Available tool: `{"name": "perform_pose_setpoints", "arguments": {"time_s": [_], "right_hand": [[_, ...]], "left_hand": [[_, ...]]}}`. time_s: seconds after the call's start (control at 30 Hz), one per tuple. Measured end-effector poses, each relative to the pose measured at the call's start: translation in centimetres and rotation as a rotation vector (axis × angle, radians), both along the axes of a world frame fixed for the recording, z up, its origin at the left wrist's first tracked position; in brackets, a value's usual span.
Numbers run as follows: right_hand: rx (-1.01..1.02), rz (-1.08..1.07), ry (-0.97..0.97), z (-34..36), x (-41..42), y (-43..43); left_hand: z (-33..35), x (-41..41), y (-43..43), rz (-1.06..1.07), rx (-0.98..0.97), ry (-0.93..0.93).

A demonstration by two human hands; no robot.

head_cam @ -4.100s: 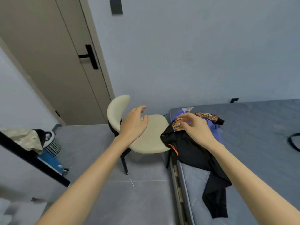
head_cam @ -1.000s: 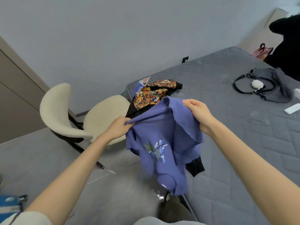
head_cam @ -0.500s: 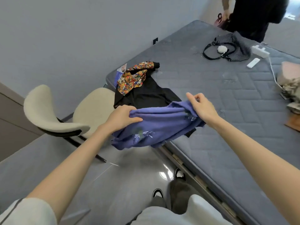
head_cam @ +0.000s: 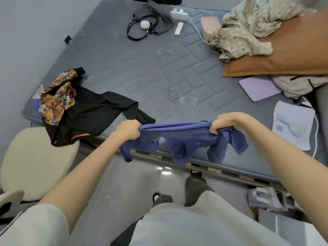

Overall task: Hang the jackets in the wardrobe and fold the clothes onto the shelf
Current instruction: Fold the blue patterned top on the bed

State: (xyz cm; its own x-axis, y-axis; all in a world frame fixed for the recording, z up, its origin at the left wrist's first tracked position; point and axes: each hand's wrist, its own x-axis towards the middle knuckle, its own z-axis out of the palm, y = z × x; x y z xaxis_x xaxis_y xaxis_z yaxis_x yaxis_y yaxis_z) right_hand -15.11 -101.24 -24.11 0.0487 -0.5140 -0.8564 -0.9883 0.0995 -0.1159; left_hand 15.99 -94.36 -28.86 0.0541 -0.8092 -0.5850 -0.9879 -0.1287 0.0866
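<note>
Head view: the left hand [head_cam: 128, 129] and right hand [head_cam: 223, 123] each grip an end of the purple top [head_cam: 179, 137], stretched above the bed [head_cam: 150, 73] edge; soft, light, limp, best held by its edges.

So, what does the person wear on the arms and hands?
Both forearms are bare. The left hand and the right hand show no gloves, rings or watch that I can see. A short, pale grey sleeve with a thin dark line covers the left upper arm.
</note>
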Motion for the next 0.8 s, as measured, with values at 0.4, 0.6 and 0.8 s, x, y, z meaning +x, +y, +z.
{"name": "perform_pose_setpoints", "arguments": {"time_s": [0.4, 0.6, 0.8], "right_hand": [[-0.334, -0.543, -0.359, -8.1, -12.2, -10.7], [-0.561, -0.604, -0.239, -11.3, -13.1, -16.0], [-0.637, -0.673, -0.192, -13.7, -12.6, -21.5]], "left_hand": [[-3.6, -11.1, -13.8, -0.034, -0.047, -0.282], [-5.6, -11.2, -17.6, 0.003, -0.223, -0.322], [-7.5, -11.2, -23.1, 0.284, -0.273, -0.145]]}}
